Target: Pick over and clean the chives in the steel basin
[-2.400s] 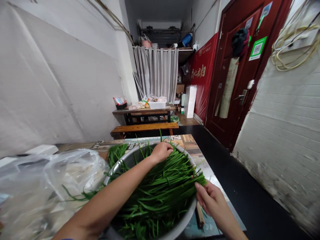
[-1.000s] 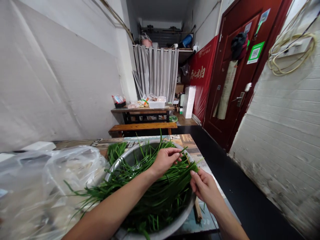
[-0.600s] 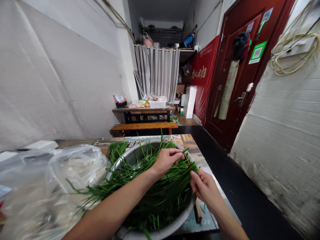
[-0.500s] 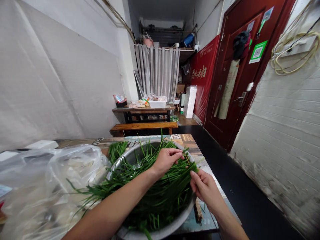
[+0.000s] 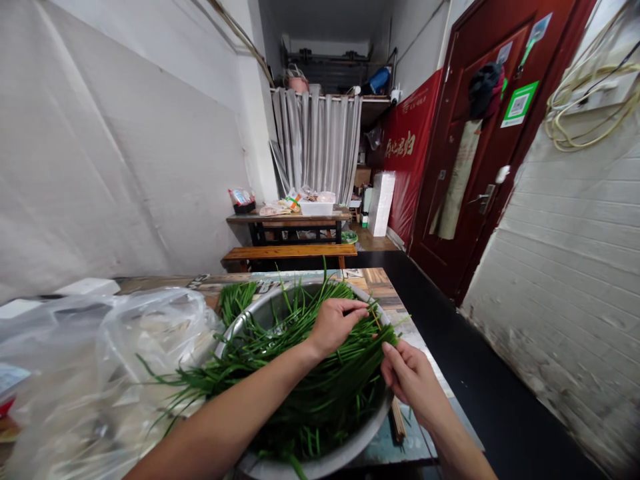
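Chives point(image 5: 310, 373) lay heaped in a metal basin point(image 5: 350, 448) on the table point(image 5: 380, 280), some stalks trailing over the rim. Left hand point(image 5: 336, 325) rested on the heap, fingers curled, tips pinching a few stalks. Right hand point(image 5: 411, 380) pinched the cut ends at the basin's right rim. Plastic bag point(image 5: 100, 373) sat just left of the basin.
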Motion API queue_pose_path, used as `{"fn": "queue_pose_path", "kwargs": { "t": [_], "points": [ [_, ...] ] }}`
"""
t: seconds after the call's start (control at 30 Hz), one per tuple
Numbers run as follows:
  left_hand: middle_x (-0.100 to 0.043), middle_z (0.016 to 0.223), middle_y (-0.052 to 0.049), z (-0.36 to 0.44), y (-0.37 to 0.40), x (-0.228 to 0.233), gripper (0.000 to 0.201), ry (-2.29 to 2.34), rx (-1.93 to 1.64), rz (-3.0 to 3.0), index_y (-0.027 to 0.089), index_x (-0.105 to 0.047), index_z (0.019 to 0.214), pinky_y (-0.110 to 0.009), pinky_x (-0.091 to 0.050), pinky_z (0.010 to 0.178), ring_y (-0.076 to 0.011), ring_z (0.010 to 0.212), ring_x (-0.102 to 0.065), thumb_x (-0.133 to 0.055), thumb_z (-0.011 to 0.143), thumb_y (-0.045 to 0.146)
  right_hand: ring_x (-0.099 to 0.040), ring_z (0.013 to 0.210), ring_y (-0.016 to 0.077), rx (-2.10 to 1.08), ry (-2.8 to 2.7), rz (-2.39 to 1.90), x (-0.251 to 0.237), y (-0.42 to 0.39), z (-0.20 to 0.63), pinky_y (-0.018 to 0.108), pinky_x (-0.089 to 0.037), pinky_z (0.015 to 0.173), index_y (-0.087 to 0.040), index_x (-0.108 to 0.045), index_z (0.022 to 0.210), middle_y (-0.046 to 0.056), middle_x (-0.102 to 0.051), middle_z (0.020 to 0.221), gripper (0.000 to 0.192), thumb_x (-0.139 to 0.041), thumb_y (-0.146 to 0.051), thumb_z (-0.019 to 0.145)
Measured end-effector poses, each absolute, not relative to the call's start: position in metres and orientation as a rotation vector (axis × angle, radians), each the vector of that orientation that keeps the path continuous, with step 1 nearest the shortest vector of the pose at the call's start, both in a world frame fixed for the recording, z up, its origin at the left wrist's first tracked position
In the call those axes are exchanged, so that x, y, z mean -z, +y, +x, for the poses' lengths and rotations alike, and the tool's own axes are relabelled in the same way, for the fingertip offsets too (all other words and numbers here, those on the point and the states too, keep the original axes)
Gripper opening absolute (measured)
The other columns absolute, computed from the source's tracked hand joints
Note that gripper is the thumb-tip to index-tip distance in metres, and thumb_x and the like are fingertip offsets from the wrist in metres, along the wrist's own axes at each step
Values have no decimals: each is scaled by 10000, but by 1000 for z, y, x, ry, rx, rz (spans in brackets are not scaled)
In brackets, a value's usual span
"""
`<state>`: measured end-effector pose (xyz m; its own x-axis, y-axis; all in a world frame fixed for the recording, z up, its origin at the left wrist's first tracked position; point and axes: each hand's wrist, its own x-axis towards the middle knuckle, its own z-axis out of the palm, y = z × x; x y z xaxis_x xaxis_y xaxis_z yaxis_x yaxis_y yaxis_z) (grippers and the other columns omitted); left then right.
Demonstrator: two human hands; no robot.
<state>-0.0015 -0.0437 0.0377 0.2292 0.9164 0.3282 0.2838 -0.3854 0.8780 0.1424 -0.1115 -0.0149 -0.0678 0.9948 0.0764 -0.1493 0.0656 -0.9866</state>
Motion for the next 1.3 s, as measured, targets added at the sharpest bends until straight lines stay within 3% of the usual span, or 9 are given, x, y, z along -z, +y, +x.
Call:
{"fn": "queue_pose_path", "kwargs": {
  "t": [0.2,0.33,0.43,0.6,0.73,0.9,1.1,1.3],
  "points": [
    [-706,858,-73,-1,-46,-31,224,1056,-1120,1841,135,-714,867,-268,-478,778,-190,805,-645,-611,719,269,-185,247,-1,-1308,-1137,-962,14,-112,140,155,-64,285,-179,-430,586,-101,-385,379,378,-546,-479,786],
    [-700,888,-82,2,-54,-25,217,923,-1043,1902,131,-713,865,-267,-471,810,-186,848,-638,-597,734,259,-189,233,-1,-1333,-1107,-872,14,-109,142,135,-90,274,-182,-480,819,-98,-471,413,252,-533,-429,821],
    [-681,970,-84,5,-61,-26,222,839,-983,1940,135,-709,880,-264,-442,862,-182,925,-614,-584,744,257,-191,234,-2,-1368,-1092,-815,14,-108,145,126,-104,271,-180,-482,964,-94,-490,432,262,-531,-401,834],
    [-682,886,-80,5,-62,-32,347,941,-907,1759,98,-670,928,-238,-455,740,-160,792,-608,-585,737,375,-201,246,-4,-1390,-1101,-750,13,-112,149,121,-105,281,-190,-458,1065,-77,-519,457,277,-514,-366,858],
    [-644,684,-18,1,-61,-33,381,867,-557,1669,94,-670,805,-192,-409,567,-102,581,-534,-597,700,452,-210,251,3,-1399,-1118,-763,12,-115,151,123,-111,284,-204,-432,1117,-76,-523,454,332,-528,-376,849],
    [-581,562,13,2,-63,-28,349,941,-605,1861,111,-660,673,-177,-339,477,-85,504,-466,-524,756,421,-243,259,4,-1325,-1103,-865,15,-112,155,135,-122,286,-188,-513,907,-74,-510,469,255,-596,-401,794],
    [-658,886,-42,3,-63,-24,294,994,-905,2128,170,-636,987,-231,-426,722,-158,787,-579,-576,744,325,-200,229,17,-1267,-1140,-956,16,-110,155,178,-88,300,-176,-472,598,-100,-380,327,353,-549,-453,804],
    [-629,869,-57,3,-65,-28,145,836,-956,2400,171,-666,790,-261,-402,827,-165,868,-551,-594,748,290,-198,227,26,-1264,-1131,-995,14,-111,150,185,-85,311,-175,-467,565,-101,-365,277,376,-535,-454,808]
  ]
}}
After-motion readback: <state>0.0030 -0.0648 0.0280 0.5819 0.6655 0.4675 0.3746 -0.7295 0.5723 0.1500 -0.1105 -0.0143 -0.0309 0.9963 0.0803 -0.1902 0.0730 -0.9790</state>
